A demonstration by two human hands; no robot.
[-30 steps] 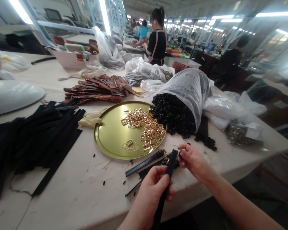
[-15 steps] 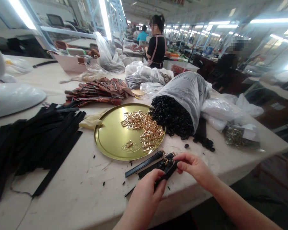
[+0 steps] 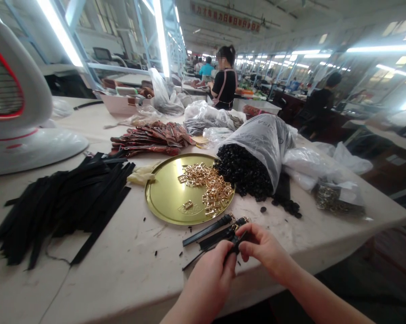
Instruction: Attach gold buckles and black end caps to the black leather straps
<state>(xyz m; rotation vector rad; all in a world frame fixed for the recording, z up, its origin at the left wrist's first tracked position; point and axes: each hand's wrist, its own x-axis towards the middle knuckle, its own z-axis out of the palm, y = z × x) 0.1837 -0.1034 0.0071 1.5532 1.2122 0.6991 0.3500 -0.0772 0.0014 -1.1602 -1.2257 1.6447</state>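
Observation:
A short black strap (image 3: 236, 246) is held between my two hands above the front edge of the table. My left hand (image 3: 209, 272) is closed round its near part, thumb on top. My right hand (image 3: 265, 247) pinches its far part with thumb and fingertips, which partly hide it. Just beyond my hands lie several black straps with buckles (image 3: 207, 230). Behind them is a round gold tray (image 3: 164, 193), with a heap of gold buckles (image 3: 219, 191) on its right side. Small black pieces, perhaps strap loops (image 3: 246, 173), spill from a plastic bag (image 3: 268, 135).
Many long black strips (image 3: 78, 193) are heaped on the left, near a white fan-like machine (image 3: 27, 148). Brown patterned strips (image 3: 152, 138) lie behind the tray. A clear bag of metal parts (image 3: 334, 195) sits at right. A co-worker (image 3: 225, 83) stands farther back.
The camera view has tilted up and turned left, showing more of the white machine. My right hand has come closer to my left hand along the strap.

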